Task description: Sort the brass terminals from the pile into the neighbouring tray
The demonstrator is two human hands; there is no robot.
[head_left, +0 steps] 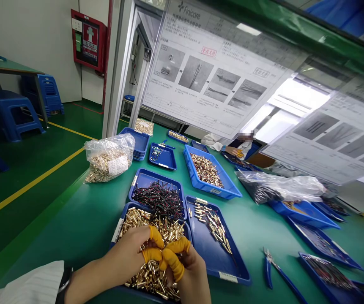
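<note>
My left hand point(132, 249) and my right hand point(190, 268) meet fingertip to fingertip, with yellow finger cots on the fingers. Both are closed in a pinch; whatever lies between the fingertips is hidden. Directly beneath them is a blue tray point(114, 240) heaped with small brass-coloured metal tubes point(153, 278). Behind it, another blue tray point(140, 175) carries a pile of thin dark wire pieces point(158, 198). To the right, a third blue tray point(207, 261) holds several brass tubes with short dark ends point(218, 232), lying mostly in its upper part.
Blue-handled cutters point(272, 266) lie at right, near trays of dark wires point(327, 270). Farther back are a deep blue bin point(229, 192) of brass parts, a clear bag point(110, 158) and stacked trays point(137, 141). Instruction sheets point(213, 71) hang overhead. A co-worker's hand point(234, 151) shows behind.
</note>
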